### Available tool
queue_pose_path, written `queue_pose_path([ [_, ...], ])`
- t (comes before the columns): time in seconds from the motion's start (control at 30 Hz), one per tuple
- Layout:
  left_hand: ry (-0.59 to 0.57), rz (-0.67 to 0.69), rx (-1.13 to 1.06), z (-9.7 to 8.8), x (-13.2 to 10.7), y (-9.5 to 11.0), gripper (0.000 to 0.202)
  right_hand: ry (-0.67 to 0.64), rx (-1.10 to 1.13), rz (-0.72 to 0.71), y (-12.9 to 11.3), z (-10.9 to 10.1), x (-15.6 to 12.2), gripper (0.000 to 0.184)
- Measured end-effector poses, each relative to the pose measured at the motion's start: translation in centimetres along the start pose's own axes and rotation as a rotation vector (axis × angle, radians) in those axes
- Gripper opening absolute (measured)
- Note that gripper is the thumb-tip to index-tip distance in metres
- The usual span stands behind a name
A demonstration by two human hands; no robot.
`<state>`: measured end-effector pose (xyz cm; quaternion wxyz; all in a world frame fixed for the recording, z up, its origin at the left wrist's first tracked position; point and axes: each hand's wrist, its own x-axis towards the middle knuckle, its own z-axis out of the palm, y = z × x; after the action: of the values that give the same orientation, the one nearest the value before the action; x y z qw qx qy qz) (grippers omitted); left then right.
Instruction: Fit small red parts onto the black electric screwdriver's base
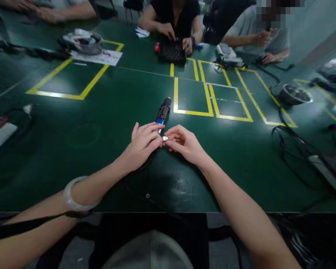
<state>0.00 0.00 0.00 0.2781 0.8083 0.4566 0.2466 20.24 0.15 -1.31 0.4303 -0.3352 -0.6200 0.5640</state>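
A black cylindrical tool with a blue band [163, 111] lies on the green table [106, 123], its near end under my left hand [142, 144]. The fingers of that hand are curled over the tool's end. My right hand [183, 142] is pinched on a small silver metal piece [165, 138] right where the two hands meet. A pale bangle [72, 196] sits on my left wrist.
Yellow tape outlines [194, 95] mark boxes on the table. Other people sit across, one with hands on a black case [172, 52]. A metal bowl on paper [85, 43] is far left, a fan-like disc [291, 93] and black cables [291, 149] lie right.
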Motion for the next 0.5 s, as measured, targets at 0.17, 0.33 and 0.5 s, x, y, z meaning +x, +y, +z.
queue_pose_path([
  [0.17,0.108,-0.032,-0.028,-0.8,0.4,-0.4,0.042,0.078,-0.106,0.0,0.6,-0.8,0.1,0.021],
  [0.33,-0.009,-0.082,0.064,-0.5,0.6,-1.0,0.053,0.086,-0.411,-0.058,0.4,-0.9,0.1,0.011],
  [0.5,-0.064,-0.096,0.113,-0.2,0.7,-1.0,0.058,0.073,-0.545,-0.139,-0.1,-0.7,-0.1,0.008],
])
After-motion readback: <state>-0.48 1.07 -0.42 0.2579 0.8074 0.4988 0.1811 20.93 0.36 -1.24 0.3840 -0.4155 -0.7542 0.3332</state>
